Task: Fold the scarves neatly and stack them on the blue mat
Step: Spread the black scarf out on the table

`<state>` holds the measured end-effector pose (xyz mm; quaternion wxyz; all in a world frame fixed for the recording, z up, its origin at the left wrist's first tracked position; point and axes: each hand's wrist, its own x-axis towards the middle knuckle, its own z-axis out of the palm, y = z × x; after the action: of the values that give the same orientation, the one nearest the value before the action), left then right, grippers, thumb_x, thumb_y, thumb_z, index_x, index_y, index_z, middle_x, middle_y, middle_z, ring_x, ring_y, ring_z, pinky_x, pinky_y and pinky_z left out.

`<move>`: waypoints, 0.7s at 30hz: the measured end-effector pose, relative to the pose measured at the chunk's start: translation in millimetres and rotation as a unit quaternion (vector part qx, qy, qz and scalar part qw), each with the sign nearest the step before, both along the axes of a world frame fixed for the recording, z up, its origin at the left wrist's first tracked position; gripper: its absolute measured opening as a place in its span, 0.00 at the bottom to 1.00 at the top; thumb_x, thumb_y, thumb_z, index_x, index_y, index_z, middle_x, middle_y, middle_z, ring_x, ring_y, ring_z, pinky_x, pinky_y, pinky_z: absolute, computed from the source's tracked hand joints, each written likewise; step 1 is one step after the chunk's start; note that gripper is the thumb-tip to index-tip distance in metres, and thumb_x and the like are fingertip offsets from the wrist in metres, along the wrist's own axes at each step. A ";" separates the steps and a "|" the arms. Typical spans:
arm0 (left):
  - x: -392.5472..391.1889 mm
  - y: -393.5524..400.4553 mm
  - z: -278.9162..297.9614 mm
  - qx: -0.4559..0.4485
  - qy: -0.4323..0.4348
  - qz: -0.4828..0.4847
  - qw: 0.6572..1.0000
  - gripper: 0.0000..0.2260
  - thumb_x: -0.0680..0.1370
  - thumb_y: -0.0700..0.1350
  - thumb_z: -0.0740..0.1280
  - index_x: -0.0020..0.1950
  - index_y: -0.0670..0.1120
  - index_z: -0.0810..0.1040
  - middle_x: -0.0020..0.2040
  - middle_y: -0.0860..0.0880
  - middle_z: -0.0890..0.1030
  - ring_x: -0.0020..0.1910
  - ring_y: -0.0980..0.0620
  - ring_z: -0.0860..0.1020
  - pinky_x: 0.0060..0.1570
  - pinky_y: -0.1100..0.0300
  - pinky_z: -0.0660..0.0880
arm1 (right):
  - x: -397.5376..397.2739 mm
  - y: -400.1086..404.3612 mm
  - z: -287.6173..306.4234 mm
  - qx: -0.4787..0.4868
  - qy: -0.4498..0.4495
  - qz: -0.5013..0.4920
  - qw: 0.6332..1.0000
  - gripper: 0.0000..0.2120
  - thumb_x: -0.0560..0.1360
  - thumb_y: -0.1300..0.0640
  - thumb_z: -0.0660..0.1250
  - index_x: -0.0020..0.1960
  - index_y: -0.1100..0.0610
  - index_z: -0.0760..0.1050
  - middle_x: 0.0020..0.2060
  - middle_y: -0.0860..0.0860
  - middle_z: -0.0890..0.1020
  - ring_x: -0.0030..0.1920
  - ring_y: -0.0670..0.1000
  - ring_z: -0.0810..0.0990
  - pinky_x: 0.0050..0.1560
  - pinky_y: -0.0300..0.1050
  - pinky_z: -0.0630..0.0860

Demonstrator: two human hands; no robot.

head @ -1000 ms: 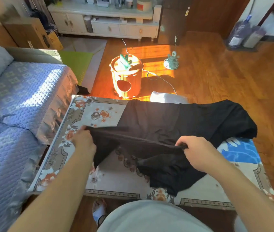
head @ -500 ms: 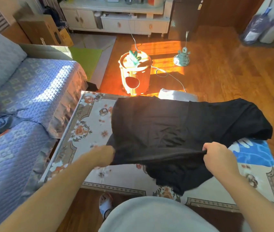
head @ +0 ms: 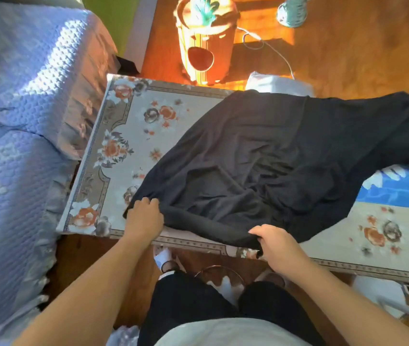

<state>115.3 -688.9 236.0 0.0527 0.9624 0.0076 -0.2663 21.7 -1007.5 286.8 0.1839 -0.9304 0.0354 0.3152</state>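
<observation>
Rumpled black scarf [head: 273, 156] overlapping blue mat [head: 403, 188]

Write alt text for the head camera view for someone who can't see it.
A person's left hand and right hand grip the near edge of a wrinkled black fabric scarf spread over a floral-patterned table. The scarf's far end partly covers a blue mat.

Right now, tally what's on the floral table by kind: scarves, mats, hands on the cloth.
Scarves: 1, the black scarf, spread out, its far end lying over the mat.
Mats: 1, the blue mat.
Hands in grip on the scarf's near edge: 2, left hand, right hand.
Total: 4
</observation>
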 end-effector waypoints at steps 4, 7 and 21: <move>15.8 -40.6 -69.3 -0.144 0.031 -0.033 0.989 0.11 0.83 0.45 0.59 0.59 0.45 0.79 0.55 0.45 0.78 0.55 0.43 0.77 0.54 0.52 0.74 | 31.1 18.3 -34.6 0.072 0.074 -0.038 0.994 0.11 0.83 0.50 0.57 0.64 0.45 0.72 0.55 0.50 0.82 0.52 0.53 0.80 0.55 0.53 0.77; 30.9 -55.3 -121.1 -0.121 0.058 -0.042 0.990 0.13 0.82 0.53 0.64 0.62 0.46 0.74 0.59 0.45 0.75 0.57 0.43 0.77 0.57 0.49 0.76 | 48.1 34.2 -56.6 0.120 0.147 0.015 0.982 0.22 0.76 0.47 0.69 0.68 0.44 0.67 0.56 0.46 0.79 0.49 0.47 0.79 0.50 0.45 0.77; 4.9 8.8 -177.5 -0.414 -0.056 0.251 0.873 0.12 0.78 0.54 0.71 0.37 0.51 0.79 0.36 0.52 0.79 0.44 0.47 0.80 0.51 0.47 0.78 | 15.3 -33.0 -119.1 -0.010 0.029 0.108 0.994 0.23 0.76 0.65 0.66 0.65 0.45 0.78 0.62 0.42 0.79 0.64 0.48 0.76 0.60 0.40 0.71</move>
<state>120.2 -680.1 58.5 0.5115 0.8316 0.1350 -0.1690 37.0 -1040.5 167.7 0.1388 -0.9208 -0.0569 0.3601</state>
